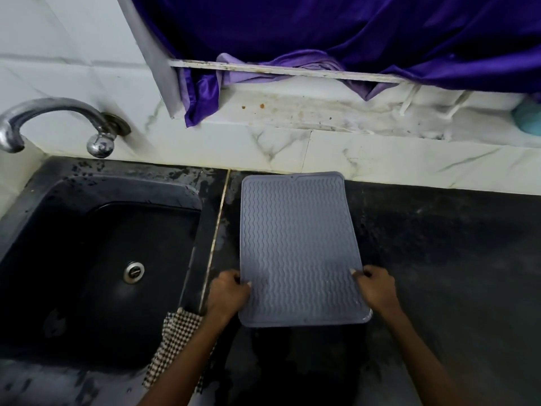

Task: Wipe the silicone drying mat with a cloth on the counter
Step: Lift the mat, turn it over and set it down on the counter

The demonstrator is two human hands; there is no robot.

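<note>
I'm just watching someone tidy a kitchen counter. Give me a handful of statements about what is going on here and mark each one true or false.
1. Both hands grip the grey mat by its side edges. True: left hand, right hand.
2. The mat lies inside the sink. False: it is on the black counter, right of the sink.
3. A checked cloth lies under the left forearm. True.
4. The right hand is wiping with the cloth. False: neither hand holds it.
5. Water runs from the tap. False: the tap shows no stream.
</note>
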